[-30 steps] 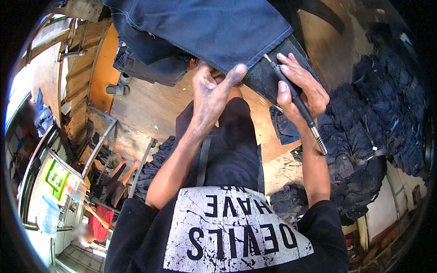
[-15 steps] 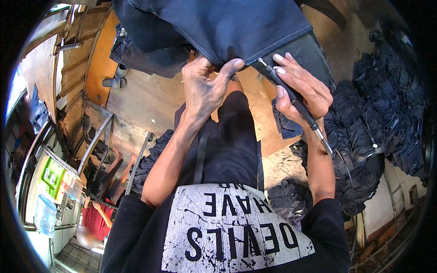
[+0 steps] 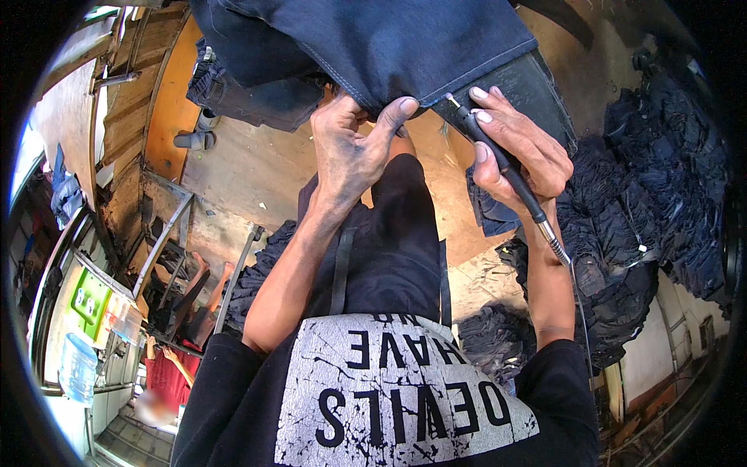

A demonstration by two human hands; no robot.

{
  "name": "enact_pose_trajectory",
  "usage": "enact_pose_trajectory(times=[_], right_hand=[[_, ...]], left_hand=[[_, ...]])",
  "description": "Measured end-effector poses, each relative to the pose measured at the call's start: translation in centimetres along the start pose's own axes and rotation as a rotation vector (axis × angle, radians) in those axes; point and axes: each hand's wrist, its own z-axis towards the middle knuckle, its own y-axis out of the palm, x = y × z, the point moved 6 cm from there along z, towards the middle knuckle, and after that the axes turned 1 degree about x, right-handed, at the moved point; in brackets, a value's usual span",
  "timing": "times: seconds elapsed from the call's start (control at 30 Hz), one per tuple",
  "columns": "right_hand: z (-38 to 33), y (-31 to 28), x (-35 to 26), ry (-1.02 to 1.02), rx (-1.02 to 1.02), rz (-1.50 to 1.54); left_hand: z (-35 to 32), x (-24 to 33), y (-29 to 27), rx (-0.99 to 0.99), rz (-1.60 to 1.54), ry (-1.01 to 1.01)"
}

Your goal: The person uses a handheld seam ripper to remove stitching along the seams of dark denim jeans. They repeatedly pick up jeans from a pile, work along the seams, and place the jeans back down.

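Left hand is pinching the lower edge of the dark denim garment, thumb pressing up against the hem fold, fingers closing round the bunched cloth. Garment is hanging across the top of view, above the person's lap. Denim is looking thick and fairly heavy, limp rather than stiff (it is drooping and folding at the grip); the seamed hem is probably the firmest place to hold, since stitching there gives the fingers something to bite. Wrist is bending back, forearm rising steeply from the lower edge.

Right hand is wrapping a slim black pen-shaped tool, tip touching the cloth edge, a thin cord trailing off its metal end, though exactly what the tip is doing is hard to tell. Piles of dark denim are lying further right.
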Motion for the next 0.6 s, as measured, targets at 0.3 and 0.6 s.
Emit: enact_pose_trajectory(times=[0.3,0.6], right_hand=[[-0.06,-0.42,0.26,0.008,0.020,-0.033],[-0.20,-0.71,0.50,0.031,0.057,-0.068]], left_hand=[[0.01,-0.37,-0.07,-0.024,0.018,-0.039],[0.16,0.15,0.04,-0.024,-0.009,-0.009]])
